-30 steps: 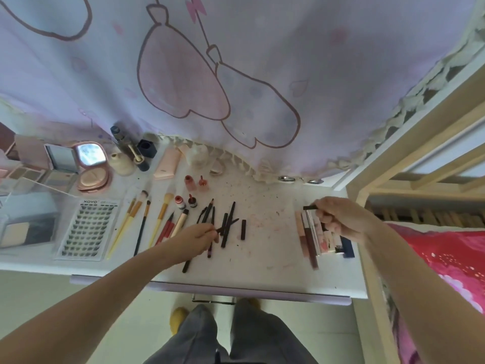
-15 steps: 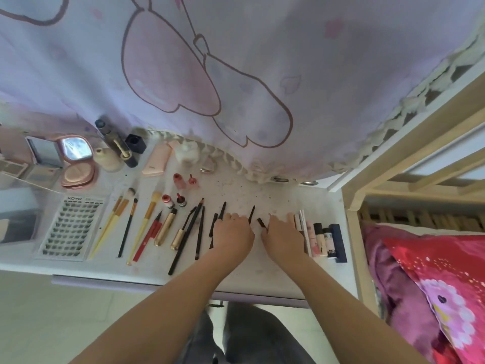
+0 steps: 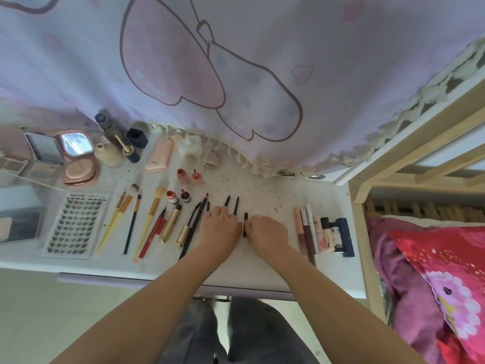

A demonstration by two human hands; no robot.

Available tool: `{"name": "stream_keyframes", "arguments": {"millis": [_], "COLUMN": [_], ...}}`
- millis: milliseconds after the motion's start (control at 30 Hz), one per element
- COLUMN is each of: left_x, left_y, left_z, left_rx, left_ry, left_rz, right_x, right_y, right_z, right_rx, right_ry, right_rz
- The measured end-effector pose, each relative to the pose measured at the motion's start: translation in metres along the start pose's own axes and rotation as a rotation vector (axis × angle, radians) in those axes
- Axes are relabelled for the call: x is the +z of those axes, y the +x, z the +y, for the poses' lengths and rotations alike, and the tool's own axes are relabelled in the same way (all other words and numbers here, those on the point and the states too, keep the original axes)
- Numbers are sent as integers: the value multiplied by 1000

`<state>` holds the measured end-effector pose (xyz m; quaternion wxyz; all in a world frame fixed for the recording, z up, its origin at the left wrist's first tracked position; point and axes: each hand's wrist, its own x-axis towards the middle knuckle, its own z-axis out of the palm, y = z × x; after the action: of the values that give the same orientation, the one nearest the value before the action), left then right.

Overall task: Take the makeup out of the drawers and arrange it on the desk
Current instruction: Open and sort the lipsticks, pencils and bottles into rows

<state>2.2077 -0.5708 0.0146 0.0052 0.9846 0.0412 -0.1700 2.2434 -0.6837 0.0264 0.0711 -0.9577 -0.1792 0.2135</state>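
On the white desk (image 3: pixel 265 271), my left hand (image 3: pixel 221 228) lies palm down on several thin black eye pencils (image 3: pixel 236 204), whose tips stick out beyond the fingers. Beside it, my right hand (image 3: pixel 266 229) rests palm down, and its thumb side touches a short black pencil (image 3: pixel 245 219) lying between the hands. A row of lip and concealer tubes (image 3: pixel 324 233) lies to the right. Left of my hands are gold tubes (image 3: pixel 170 223), makeup brushes (image 3: pixel 153 208) and a lash tray (image 3: pixel 74 224).
Compacts (image 3: pixel 78 164), palettes, bottles and a pink case (image 3: pixel 158 158) stand along the back under a hanging lilac curtain (image 3: pixel 236 74). A purple drawer front (image 3: pixel 105 278) edges the desk. A wooden bed frame (image 3: pixel 363 232) with red bedding is at the right.
My right hand left the tubes at the right and came to the middle beside my left hand. Both hands now lie flat on the black pencils, which sit in a straighter row.
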Motion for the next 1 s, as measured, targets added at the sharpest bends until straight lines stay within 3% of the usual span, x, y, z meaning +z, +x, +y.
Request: {"name": "stream_keyframes", "arguments": {"millis": [167,267,400,600,833,1000], "left_x": [-22,-24,-11,-5,-13,-24], "left_y": [4,8,20,30,12,-12], "left_z": [40,86,122,121,82,45], "left_rx": [120,185,129,24,-66,66], "left_ry": [-135,-177,-177,-218,-498,-754], "left_rz": [112,39,-53,-40,120,58], "right_x": [-47,-63,-61,-56,-77,-93], "right_y": [12,24,37,46,46,17], "right_z": [66,100,106,94,81,73], "right_rx": [124,166,123,59,146,72], "right_ry": [18,-37,-134,-215,439,700], "right_rz": [65,-16,-121,-137,-241,-355]}}
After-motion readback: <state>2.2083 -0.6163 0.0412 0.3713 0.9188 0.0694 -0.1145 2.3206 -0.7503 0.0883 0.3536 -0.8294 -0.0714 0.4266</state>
